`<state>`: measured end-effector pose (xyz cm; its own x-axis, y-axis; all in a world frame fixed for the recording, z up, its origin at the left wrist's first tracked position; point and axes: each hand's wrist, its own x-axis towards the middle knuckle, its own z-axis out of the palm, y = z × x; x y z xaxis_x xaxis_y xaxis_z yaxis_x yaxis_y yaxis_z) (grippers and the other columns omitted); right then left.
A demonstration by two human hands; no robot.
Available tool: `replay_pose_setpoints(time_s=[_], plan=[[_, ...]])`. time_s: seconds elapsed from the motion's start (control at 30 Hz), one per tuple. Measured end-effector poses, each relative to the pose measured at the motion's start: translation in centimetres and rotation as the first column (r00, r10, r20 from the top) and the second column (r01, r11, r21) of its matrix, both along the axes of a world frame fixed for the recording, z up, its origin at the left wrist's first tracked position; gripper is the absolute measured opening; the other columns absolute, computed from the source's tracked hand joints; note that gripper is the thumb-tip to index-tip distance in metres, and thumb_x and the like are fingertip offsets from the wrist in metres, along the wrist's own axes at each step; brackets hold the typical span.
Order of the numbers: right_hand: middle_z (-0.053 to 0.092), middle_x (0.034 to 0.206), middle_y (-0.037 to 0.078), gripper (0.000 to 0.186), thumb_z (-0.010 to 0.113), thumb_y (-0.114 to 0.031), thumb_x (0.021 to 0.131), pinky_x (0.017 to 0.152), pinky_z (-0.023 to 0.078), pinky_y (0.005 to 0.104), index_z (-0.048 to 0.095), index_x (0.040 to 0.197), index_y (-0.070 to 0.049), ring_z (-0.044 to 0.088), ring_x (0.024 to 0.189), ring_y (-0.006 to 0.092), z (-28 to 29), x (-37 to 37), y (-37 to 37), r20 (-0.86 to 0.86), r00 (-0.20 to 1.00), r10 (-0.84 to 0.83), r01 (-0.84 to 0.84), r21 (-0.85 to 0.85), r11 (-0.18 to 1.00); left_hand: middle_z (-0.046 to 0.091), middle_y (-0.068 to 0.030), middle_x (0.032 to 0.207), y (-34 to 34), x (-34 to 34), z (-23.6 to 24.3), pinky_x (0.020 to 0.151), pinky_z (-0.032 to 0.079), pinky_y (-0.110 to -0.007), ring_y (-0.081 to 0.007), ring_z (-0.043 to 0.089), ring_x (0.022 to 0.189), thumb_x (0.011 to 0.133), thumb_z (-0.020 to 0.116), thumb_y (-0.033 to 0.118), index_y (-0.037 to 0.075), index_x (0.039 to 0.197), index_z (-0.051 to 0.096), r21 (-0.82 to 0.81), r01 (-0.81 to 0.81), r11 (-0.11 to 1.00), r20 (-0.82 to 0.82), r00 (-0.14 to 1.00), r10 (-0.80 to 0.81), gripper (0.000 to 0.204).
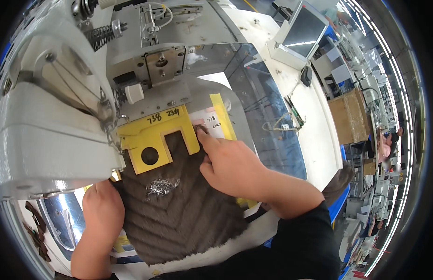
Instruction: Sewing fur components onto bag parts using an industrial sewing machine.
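The machine (53,135) fills the left of the frame, its white head hanging over the work. Next in size, a clear sheet (277,135) lies on the white table (314,121), right of centre. In the middle and lower middle is my fabric (183,228), dark brown, furry and ridged in chevrons; its upper part runs beneath the yellow plate (153,133), and its lower edge hangs toward me. A monitor (304,32) stands at the upper right.

The plate sits just above the centre of the frame, with a round opening and a square notch through which the brown pile shows. My right hand (232,165) is just right of it, index finger reaching to the fabric's edge beside the plate, the other fingers curled; whether I'm pinching or only pressing, I can't tell. My left hand (103,205) is at the fabric's left edge, lower left, its fingertips hidden by the machine head, so I can't tell its grip either. A pale card (214,123) lies above my right fingertip. Smallest is a silvery patch (162,186) on the pile, below the plate.

I'd judge I'm at positioning: the fabric is under the plate, and getting its edge settled seems left. I see no stitching in the plate's openings.
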<state>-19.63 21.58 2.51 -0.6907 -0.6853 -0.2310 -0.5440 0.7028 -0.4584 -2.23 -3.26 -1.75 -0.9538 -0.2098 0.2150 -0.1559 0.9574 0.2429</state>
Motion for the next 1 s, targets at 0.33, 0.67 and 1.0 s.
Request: replay_pose_setpoints(time_s=[0.33,0.67,1.0], plan=[[0.07,0.089,0.024,0.052,0.06,-0.012,0.085,0.081,0.055,0.0495,0.056,0.132,0.008,0.068,0.085,0.0428,-0.5,0.4,-0.6,-0.01,1.0,-0.016,0.015,-0.072,0.997,0.066,-0.0258,0.08,-0.1,0.5,0.7,0.068,0.052,-0.053,-0.0451,0.065,0.074,0.09,0.055,-0.002,-0.006,0.111,0.061,0.047,-0.045,0.998,0.094,0.995,0.04,0.023],[0.066,0.081,0.027,0.047,0.06,-0.007,0.082,0.074,0.053,0.0481,0.062,0.127,0.006,0.067,0.078,0.0431,0.7,0.2,-0.2,-0.053,0.991,-0.126,0.119,-0.127,0.985,0.065,-0.0199,0.071,0.0,-0.5,-0.7,0.064,0.055,-0.048,-0.0384,0.068,0.067,0.085,0.054,0.003,-0.006,0.109,0.055,0.087,-0.025,0.996,0.056,0.998,0.02,0.025],[0.058,0.069,0.017,0.049,0.061,-0.002,0.08,0.063,0.048,0.0387,0.063,0.129,0.005,0.058,0.062,0.0285,-0.3,0.2,-0.3,-0.029,0.989,-0.145,0.139,-0.149,0.979,0.067,-0.0195,0.072,-0.1,-0.2,-0.4,0.063,0.055,-0.045,-0.0352,0.068,0.067,0.087,0.053,0.005,-0.016,0.132,0.05,-0.025,-0.021,0.999,0.182,0.983,0.025,0.049]])
